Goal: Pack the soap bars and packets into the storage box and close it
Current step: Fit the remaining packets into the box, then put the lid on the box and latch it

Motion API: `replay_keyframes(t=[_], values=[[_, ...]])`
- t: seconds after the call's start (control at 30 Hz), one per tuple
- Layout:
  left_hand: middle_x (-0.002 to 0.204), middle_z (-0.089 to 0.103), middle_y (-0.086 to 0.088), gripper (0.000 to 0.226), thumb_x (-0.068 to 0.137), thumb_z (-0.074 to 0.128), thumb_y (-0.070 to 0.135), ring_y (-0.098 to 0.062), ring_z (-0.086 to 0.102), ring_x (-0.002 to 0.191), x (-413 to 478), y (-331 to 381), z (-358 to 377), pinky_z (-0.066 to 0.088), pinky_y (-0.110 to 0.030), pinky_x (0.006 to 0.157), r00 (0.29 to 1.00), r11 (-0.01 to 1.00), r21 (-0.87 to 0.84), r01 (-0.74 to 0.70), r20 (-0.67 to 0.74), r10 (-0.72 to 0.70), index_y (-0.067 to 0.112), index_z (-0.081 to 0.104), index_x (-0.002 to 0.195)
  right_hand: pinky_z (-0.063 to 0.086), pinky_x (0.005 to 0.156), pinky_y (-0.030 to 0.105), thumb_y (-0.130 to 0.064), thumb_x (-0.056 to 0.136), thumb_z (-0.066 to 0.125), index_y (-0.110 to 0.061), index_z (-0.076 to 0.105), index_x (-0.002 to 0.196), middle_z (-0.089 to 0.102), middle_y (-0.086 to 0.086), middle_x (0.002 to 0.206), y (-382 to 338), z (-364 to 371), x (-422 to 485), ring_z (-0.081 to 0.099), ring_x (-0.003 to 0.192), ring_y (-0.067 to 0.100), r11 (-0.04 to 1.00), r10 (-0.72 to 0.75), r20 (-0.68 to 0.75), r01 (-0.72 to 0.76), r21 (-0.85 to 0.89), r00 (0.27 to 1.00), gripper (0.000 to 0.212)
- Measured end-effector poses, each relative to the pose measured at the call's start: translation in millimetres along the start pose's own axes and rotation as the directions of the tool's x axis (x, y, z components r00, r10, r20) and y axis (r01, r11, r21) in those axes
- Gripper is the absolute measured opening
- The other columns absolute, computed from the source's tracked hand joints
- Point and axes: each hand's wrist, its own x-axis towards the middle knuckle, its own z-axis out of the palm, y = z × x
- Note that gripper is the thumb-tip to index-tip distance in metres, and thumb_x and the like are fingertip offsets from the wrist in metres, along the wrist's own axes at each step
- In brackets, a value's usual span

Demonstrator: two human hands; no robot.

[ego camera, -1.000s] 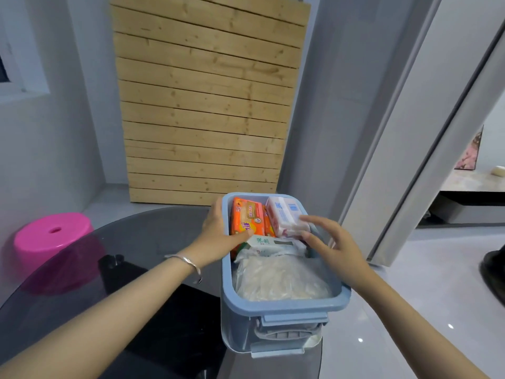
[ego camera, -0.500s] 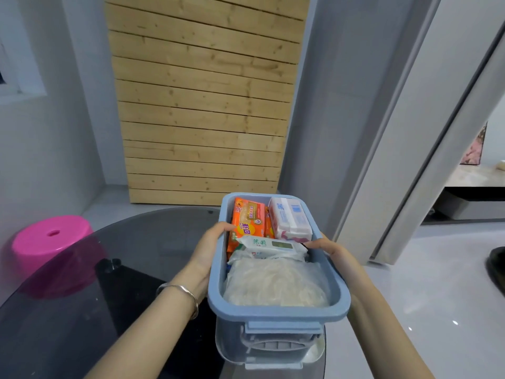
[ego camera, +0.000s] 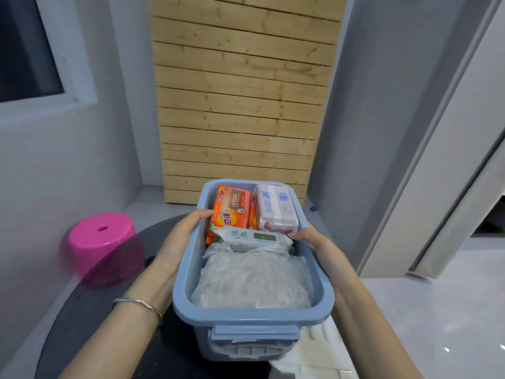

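Pink stool (ego camera: pixel 102 246) stood far left on the floor, partly seen through the dark glass tabletop (ego camera: pixel 90 318). Slatted wooden panel (ego camera: pixel 240 97) leaned against the wall behind.

Storage box (ego camera: pixel 254 315): pale blue plastic, rectangular, rounded rim, latch handle on the near end, no lid on. It sat centre frame at the tabletop's right edge, whether resting or lifted could not be told. Contents, left to right at the far end: orange soap packet (ego camera: pixel 229 214) standing on edge, then a white-and-pink soap bar pack (ego camera: pixel 276 212) beside it. Across the middle lay a white packet with green print (ego camera: pixel 251 237), resting on top of a large clear bag of white material (ego camera: pixel 251 280) that filled the near half.

Left hand (ego camera: pixel 180 242): forearm reaching in from lower left, silver bangle (ego camera: pixel 136 305) at the wrist, palm against the box's left wall, fingers curled over the rim, tips next to the orange packet. Grip closed on the box.

Right hand (ego camera: pixel 319 247): forearm from lower right, palm against the right wall, fingers hooked over the rim, tips by the green-print packet. Grip likewise closed on the box. The box sat between both hands, held at its long sides near mid-length.

White sheet-like object (ego camera: pixel 317 356) showed below the box at lower right; could not tell what it was.
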Motion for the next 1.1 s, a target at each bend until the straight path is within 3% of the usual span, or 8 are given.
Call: replay_keyframes(t=[0.1,0.23,0.37,0.5,0.57,0.63,0.77,1.1], values=[[0.076,0.075,-0.011,0.031,0.082,0.056,0.035,-0.02,0.072,0.069,-3,1,-29,0.053,-0.035,0.069,0.998,0.999,0.036,0.013,-0.056,-0.011,0.016,0.079,0.07,0.051,0.043,0.02,-0.002,0.087,0.049,-0.011,0.061,0.12,0.074,0.005,0.062,24,14,13,0.068,0.048,0.012,0.989,0.109,-0.038,-0.112,-0.092,0.993,0.037],[0.113,0.067,-0.024,0.032,0.085,0.055,0.03,-0.037,0.06,0.111,-4,-4,-53,0.04,-0.05,0.105,0.994,0.999,0.035,0.018,-0.108,-0.014,0.009,0.071,0.103,0.053,0.047,0.02,-0.004,0.086,0.051,-0.011,0.06,0.124,0.072,0.014,0.089,42,30,24,0.07,0.055,0.01,0.98,0.145,-0.039,-0.149,-0.134,0.989,0.04],[0.113,0.066,-0.025,0.034,0.081,0.059,0.029,-0.037,0.059,0.111,-3,-9,-56,0.046,-0.043,0.094,0.99,0.997,0.011,0.074,-0.12,-0.072,0.007,0.07,0.104,0.046,0.042,0.011,0.011,0.093,0.04,0.002,0.044,0.137,0.062,0.015,0.106,44,36,36,0.067,0.055,0.006,0.973,0.07,-0.057,-0.081,-0.218,0.996,0.045],[0.137,0.054,-0.01,0.065,0.082,0.058,0.044,-0.026,0.055,0.121,-9,-10,-58,0.041,-0.042,0.101,0.993,0.975,0.213,0.068,-0.108,-0.045,0.017,0.043,0.14,0.057,0.064,0.032,-0.025,0.076,0.065,-0.021,0.068,0.113,0.075,0.012,0.101,56,23,19,0.074,0.081,0.024,0.992,0.126,0.051,-0.125,-0.023,0.991,0.037],[0.156,0.026,0.005,0.082,0.084,0.047,0.062,-0.02,0.026,0.142,-22,-5,-64,0.025,-0.043,0.112,0.963,0.724,0.689,-0.039,-0.167,0.211,0.032,0.009,0.15,0.055,0.074,0.035,-0.04,0.089,0.054,-0.027,0.072,0.107,0.075,0.005,0.104,61,11,17,0.073,0.09,0.02,0.987,0.073,0.01,-0.071,-0.143,0.997,0.029],[0.156,0.023,0.011,0.07,0.085,0.026,0.069,-0.013,0.012,0.146,-35,0,-62,0.012,-0.039,0.116,0.848,0.196,0.954,-0.228,0.095,0.522,0.037,0.017,0.147,0.053,0.085,0.032,-0.05,0.093,0.043,-0.035,0.072,0.106,0.073,-0.006,0.109,63,-2,17,0.069,0.099,0.013,0.942,-0.034,-0.058,0.012,-0.336,0.998,0.035],[0.155,0.025,0.015,0.052,0.097,0.019,0.05,0.0,0.012,0.144,-56,-8,-32,-0.007,-0.023,0.113,0.908,-0.072,0.925,-0.374,0.381,0.174,0.034,0.032,0.145,0.033,0.113,0.039,-0.052,0.097,0.032,-0.033,0.055,0.132,0.053,-0.015,0.138,67,-27,10,0.049,0.127,0.01,0.843,-0.125,-0.035,0.088,-0.531,0.991,0.046],[0.13,0.056,0.005,0.039,0.096,0.025,0.049,-0.015,0.053,0.109,-59,-2,-25,0.042,-0.031,0.087,0.976,0.06,0.976,-0.21,0.205,0.071,0.031,0.053,0.117,0.039,0.098,0.033,-0.045,0.09,0.057,-0.021,0.056,0.127,0.052,0.001,0.139,92,-122,3,0.05,0.123,0.021,0.384,-0.418,-0.23,-0.058,-0.921,0.879,0.045]])
